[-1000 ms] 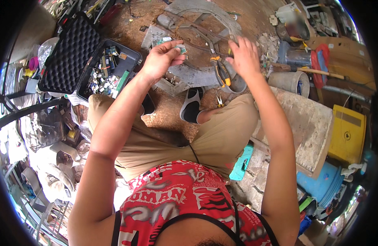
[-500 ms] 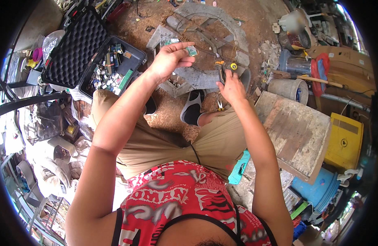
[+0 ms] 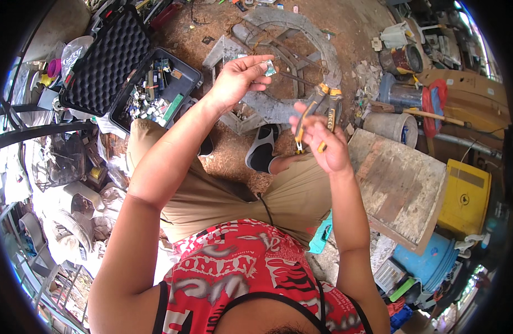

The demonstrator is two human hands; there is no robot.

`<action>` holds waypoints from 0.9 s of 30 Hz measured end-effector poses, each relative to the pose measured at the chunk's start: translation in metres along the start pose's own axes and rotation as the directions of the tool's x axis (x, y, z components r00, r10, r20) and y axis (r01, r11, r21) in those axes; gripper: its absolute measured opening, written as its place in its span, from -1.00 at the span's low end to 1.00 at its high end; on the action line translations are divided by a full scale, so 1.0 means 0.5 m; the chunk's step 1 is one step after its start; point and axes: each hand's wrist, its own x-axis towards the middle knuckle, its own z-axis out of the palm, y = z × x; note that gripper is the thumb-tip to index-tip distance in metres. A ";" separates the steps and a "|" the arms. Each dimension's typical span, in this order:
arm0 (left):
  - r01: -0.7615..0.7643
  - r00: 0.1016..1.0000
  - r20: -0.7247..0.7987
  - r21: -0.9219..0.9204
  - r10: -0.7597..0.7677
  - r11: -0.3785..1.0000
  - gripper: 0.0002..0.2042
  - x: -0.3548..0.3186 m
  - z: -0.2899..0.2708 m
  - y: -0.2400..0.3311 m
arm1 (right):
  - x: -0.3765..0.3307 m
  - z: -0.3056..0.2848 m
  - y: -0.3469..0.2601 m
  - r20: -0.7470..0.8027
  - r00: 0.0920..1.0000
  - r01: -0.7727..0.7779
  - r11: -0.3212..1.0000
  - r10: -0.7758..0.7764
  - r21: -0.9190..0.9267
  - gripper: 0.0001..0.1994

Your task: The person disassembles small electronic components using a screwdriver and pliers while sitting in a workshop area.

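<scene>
My left hand (image 3: 238,82) is closed in a pinch on a small green circuit board (image 3: 269,68), held above the round metal frame on the ground. Lower and to the right, my right hand (image 3: 326,146) holds a yellow-and-black hand tool, seemingly pliers (image 3: 330,118), by its spread handles. The fingers are partly curled round them and a little blurred. A thin dark rod (image 3: 298,79) reaches left from the tool's upper end; whether it belongs to the tool I cannot tell. Near my shoe lie small yellow-handled pliers (image 3: 299,148).
An open black foam-lined case (image 3: 181,78) at the left holds many small electronic parts. The grey ring-shaped frame (image 3: 279,18) lies ahead. To the right stand a worn wooden board (image 3: 398,183), a pale bucket (image 3: 384,125) and a yellow box (image 3: 467,197). A turquoise item (image 3: 321,232) lies by my leg.
My right hand has come back toward me and turned, and the tool's handles now show spread apart. My left hand has shifted slightly right with the circuit board.
</scene>
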 end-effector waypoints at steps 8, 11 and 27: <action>-0.086 0.996 -0.019 0.117 0.089 0.989 -0.65 0.004 0.005 -0.013 | 0.030 0.034 -0.051 0.180 0.912 0.109 -0.204 -0.369 -0.973 -0.56; -0.095 0.994 -0.036 0.138 0.101 0.986 -0.64 0.004 0.007 -0.015 | 0.040 0.041 -0.044 0.186 0.903 0.083 -0.267 -0.388 -0.960 -0.54; -0.109 0.992 -0.029 0.228 0.119 0.967 -0.62 0.000 0.009 -0.020 | 0.060 0.033 -0.027 0.151 0.920 0.068 -0.232 -0.362 -0.970 -0.68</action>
